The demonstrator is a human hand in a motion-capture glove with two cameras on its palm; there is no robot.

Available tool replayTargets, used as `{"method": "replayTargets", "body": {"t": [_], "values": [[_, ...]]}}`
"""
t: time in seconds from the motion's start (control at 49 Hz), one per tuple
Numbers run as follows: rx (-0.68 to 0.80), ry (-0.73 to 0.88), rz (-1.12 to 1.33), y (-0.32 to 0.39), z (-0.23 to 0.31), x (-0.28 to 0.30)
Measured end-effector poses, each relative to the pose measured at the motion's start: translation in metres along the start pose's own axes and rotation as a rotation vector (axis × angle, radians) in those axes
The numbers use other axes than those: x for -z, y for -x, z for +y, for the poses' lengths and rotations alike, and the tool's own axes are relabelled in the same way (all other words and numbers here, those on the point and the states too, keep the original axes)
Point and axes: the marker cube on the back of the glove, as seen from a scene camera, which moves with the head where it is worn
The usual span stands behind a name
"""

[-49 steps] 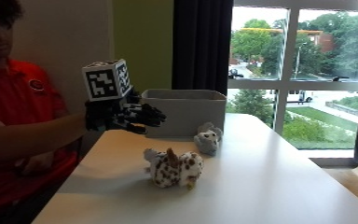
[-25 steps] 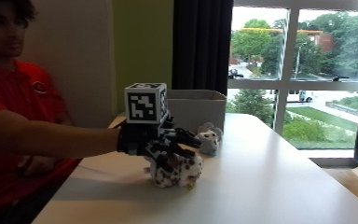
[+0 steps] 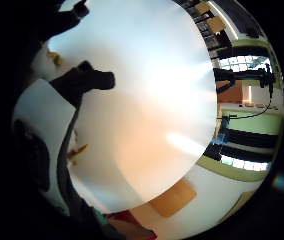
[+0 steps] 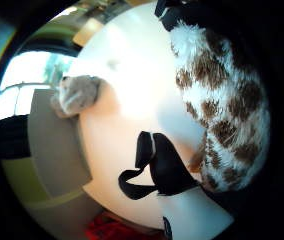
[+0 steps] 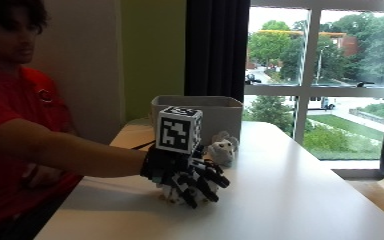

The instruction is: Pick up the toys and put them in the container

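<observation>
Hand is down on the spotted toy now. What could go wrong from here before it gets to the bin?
1. The gloved right hand covers the spotted toy from above, and the outside view hides most of the toy; if the fingers have not closed round it, it may slip out on the lift.
2. The small grey toy sits between the hand and the container, so a low carry could knock it along the table.

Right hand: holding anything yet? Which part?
The gloved right hand is closed over the spotted plush toy on the table, grip across its body.
</observation>
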Motion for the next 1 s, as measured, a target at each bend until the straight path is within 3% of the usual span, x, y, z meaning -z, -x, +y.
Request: {"method": "replayTargets", "body": {"t": [0.408,0.591,0.775,0.999], "values": [[-0.074,-0.094,0.085,-0.004,-0.009,0.001],[-0.017,-0.134,0.123,-0.003,-0.012,0.007],[0.034,-0.152,0.001,-0.002,-0.008,0.016],[0.046,-0.207,-0.011,0.006,-0.006,0.058]]}}
